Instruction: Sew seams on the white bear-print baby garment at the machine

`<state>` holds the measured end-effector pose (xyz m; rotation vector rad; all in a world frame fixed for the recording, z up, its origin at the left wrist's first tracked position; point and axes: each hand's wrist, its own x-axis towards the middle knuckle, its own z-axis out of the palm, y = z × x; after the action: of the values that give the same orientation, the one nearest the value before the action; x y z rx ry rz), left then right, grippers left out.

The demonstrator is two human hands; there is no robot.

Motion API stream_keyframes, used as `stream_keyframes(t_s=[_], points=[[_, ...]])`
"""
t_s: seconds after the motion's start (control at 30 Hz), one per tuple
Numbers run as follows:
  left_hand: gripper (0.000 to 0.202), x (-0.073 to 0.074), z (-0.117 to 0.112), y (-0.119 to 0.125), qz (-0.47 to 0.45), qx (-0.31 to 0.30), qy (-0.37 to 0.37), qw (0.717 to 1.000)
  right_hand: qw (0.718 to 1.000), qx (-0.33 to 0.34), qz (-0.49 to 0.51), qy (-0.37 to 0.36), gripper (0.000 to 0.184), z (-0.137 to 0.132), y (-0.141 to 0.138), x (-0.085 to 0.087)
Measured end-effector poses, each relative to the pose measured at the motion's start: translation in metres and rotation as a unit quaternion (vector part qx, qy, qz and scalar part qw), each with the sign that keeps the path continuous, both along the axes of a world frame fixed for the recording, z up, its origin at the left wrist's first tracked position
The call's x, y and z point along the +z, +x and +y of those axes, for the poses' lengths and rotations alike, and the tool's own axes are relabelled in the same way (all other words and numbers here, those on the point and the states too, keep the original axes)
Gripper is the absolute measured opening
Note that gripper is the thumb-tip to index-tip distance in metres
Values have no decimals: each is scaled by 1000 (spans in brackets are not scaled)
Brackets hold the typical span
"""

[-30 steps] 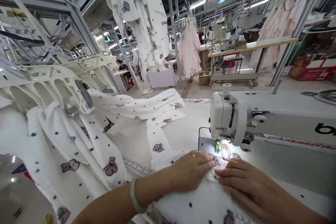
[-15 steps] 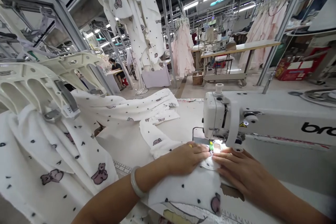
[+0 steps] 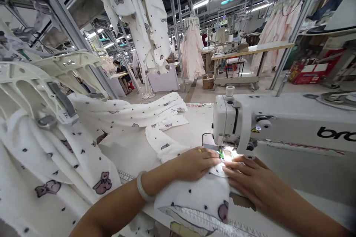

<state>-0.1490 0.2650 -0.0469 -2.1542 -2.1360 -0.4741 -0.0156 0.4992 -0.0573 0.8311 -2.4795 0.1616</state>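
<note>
My left hand [image 3: 194, 163], with a gold ring and a pale bangle at the wrist, lies flat on white bear-print fabric [image 3: 194, 196] just left of the needle. My right hand [image 3: 250, 181] rests flat on the same fabric to the right, fingertips at the lit presser foot [image 3: 222, 153]. Both hands press the cloth down with fingers stretched out. The white sewing machine [image 3: 278, 122] stands behind them, its head above the fingertips. The fabric trails off to the left across the table [image 3: 133, 152].
More bear-print cloth [image 3: 55, 170] hangs from a white plastic clamp hanger [image 3: 33, 92] at the left. Garments hang overhead [image 3: 139, 11] and further back [image 3: 193, 52]. A person sits at a distant table [image 3: 121, 70]. Work tables and red boxes [image 3: 308, 72] stand at the back right.
The fabric has slid further under the presser foot and toward me, both hands moving with it. The view has shifted slightly right.
</note>
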Motion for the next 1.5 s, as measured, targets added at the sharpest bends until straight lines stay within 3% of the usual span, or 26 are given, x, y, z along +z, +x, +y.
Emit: stream_keyframes(t_s=[0.17,0.33,0.57,0.93,1.17,1.37,1.5], points=[[37,-3,4,-8,26,-9,-9,1000,1000,-5,-5,2,33,2,-3,-5],[35,3,7,-14,65,24,-22,997,997,-45,-53,-21,37,4,-5,-7],[29,12,9,-4,135,-14,-20,990,991,-47,-111,-57,32,1,-1,2],[36,5,19,-11,114,94,-82,986,994,-60,-69,-54,31,9,-7,-10],[38,-2,13,-16,82,67,-43,993,994,-61,-78,-50,31,12,-8,-5],[46,-1,12,-12,59,98,-64,991,995,-47,-78,-52,31,13,-10,-3],[43,0,8,-7,92,105,-56,989,990,-40,-116,-70,30,14,-11,-2]])
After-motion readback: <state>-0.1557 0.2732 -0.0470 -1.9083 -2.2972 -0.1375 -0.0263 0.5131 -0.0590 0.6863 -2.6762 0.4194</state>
